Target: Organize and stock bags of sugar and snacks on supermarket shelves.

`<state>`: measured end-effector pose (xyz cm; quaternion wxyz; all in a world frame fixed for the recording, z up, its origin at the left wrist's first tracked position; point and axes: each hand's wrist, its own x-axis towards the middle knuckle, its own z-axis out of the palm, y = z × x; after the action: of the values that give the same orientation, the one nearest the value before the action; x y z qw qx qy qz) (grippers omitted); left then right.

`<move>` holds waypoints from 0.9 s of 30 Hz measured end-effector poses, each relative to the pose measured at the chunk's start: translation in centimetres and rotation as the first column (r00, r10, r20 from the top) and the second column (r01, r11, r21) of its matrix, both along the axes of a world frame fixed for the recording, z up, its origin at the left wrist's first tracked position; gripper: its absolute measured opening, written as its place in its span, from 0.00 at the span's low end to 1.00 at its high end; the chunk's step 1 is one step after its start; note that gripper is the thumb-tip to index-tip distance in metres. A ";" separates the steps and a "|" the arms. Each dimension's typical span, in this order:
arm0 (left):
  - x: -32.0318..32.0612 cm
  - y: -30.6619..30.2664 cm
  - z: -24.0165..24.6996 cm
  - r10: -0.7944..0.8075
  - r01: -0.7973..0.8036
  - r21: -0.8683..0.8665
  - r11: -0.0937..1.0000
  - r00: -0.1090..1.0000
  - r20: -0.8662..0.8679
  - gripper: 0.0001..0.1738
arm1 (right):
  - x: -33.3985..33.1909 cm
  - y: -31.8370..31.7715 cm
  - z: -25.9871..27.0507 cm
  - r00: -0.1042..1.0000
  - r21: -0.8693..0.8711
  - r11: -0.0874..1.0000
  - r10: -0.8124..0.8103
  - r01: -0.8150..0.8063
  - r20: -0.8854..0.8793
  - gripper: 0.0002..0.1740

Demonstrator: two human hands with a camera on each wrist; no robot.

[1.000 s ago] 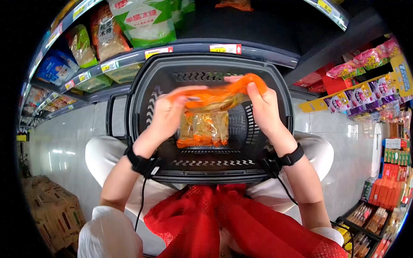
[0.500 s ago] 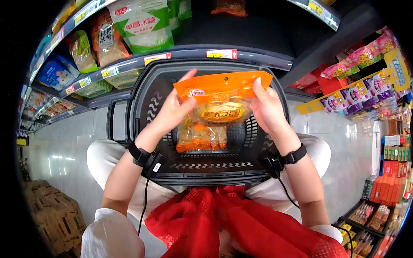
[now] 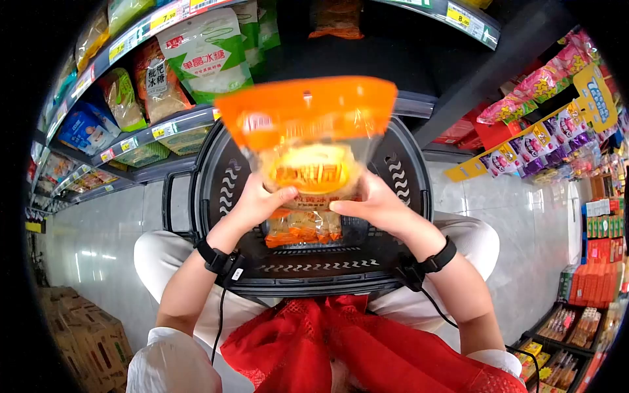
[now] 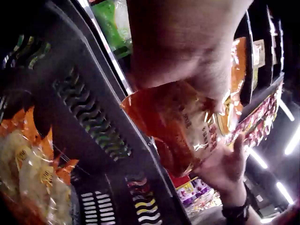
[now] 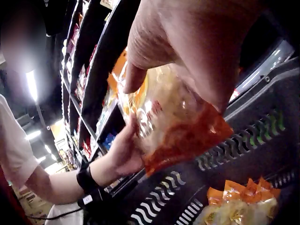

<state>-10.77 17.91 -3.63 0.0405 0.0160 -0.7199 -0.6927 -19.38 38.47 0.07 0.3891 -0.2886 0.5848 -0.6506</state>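
Note:
Both hands hold an orange-topped, clear-fronted bag of rock sugar (image 3: pixel 314 114) upright over the basket. My left hand (image 3: pixel 254 204) grips its lower left side, thumb across the front. On the lower right side my right hand (image 3: pixel 380 204) grips it the same way, with the fingers hidden behind. The wrist views show the bag's orange bottom end (image 4: pixel 161 117) under my hands. Below it, similar orange-and-clear packets (image 3: pixel 304 230) lie in the black shopping basket (image 3: pixel 314 286); the held bag covers part of them in the head view.
The basket stands between the person's knees, against a shelf with bags of sugar (image 3: pixel 208 56) and price tags. At right a yellow display strip (image 3: pixel 465 171) with purple snack packs juts out. Cartons (image 3: pixel 85 334) stand at lower left. Cables (image 3: pixel 218 321) run from the wrist bands.
The bag has come up closer to the head camera, its front now facing it. Both hands have slid from its orange top down to its lower sides. The packets in the basket stay put.

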 end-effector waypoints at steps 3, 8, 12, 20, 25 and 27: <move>0.0 0.8 1.9 -0.004 -0.044 0.295 0.954 0.987 0.158 0.28 | 0.2 -0.7 -0.9 0.991 0.078 0.995 -0.070 0.061 0.118 0.24; -0.5 0.5 1.3 -0.085 0.002 0.354 0.935 0.972 0.220 0.27 | 0.3 -1.4 -1.7 0.928 0.002 0.974 -0.218 0.228 0.301 0.17; -0.4 0.9 1.3 -0.033 -0.029 0.333 0.943 0.983 0.179 0.29 | -0.2 -1.8 -1.7 0.956 0.045 0.971 -0.238 0.233 0.174 0.20; 0.0 1.6 0.6 -0.013 -0.003 0.106 0.994 0.989 0.150 0.34 | 0.4 -0.9 -3.8 0.907 0.059 0.952 -0.306 0.302 0.291 0.21; -0.3 -0.4 2.0 0.177 -0.176 -0.021 0.984 0.984 0.025 0.36 | -4.1 -0.7 -1.2 0.916 -0.007 0.917 -0.397 0.398 0.053 0.19; -0.4 -1.1 2.5 0.176 -0.180 0.090 0.980 0.983 0.055 0.33 | -7.5 -1.5 -0.1 0.898 0.006 0.899 -0.439 0.439 0.035 0.18</move>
<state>-11.21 16.83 -1.14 0.0845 0.0986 -0.6829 -0.7189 -26.92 37.01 0.02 0.2428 -0.1381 0.6271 -0.7271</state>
